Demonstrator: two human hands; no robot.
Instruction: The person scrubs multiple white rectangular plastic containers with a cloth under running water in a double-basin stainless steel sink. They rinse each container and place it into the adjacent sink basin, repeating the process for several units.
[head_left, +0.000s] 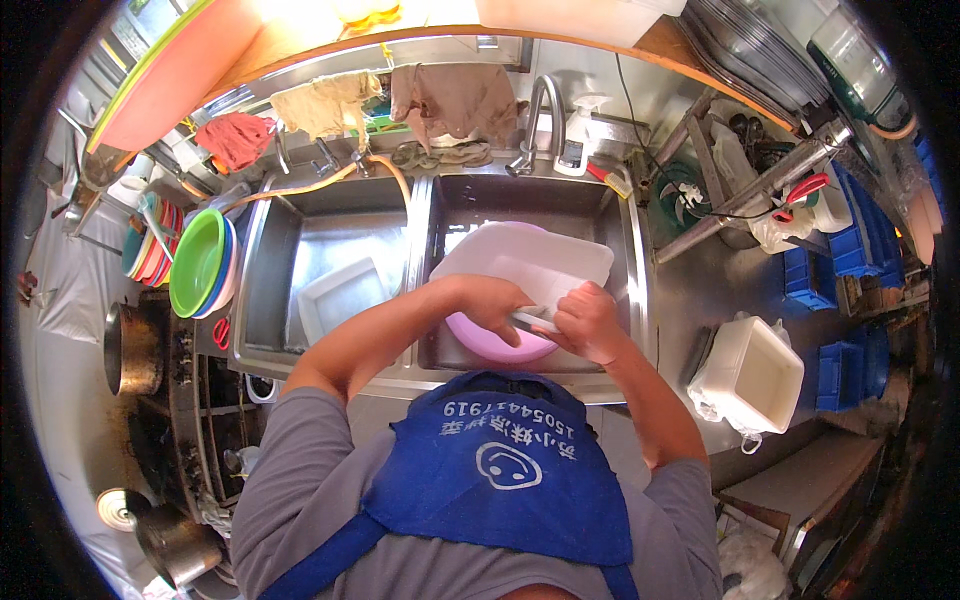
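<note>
My left hand (495, 304) and my right hand (589, 319) meet over the right sink basin (619, 277). Between them is a small whitish object (536, 319), perhaps a scrub brush; my right fingers close round one end, and my left thumb and fingers are at its other end. Just beyond my hands, a white plastic tub (525, 259) lies tilted over a pink plastic basin (499, 341), covering much of it. Whether either hand also bears on the tub cannot be told. Another white tray (341, 296) rests in the left sink basin (281, 247).
Behind the sinks stand a curved faucet (553, 112), a spray bottle (576, 139) and a red-handled brush (609, 180). An orange hose (300, 191) reaches into the left basin. Colourful bowls (196, 262) are at left. A cream bin (765, 375) sits on the right counter.
</note>
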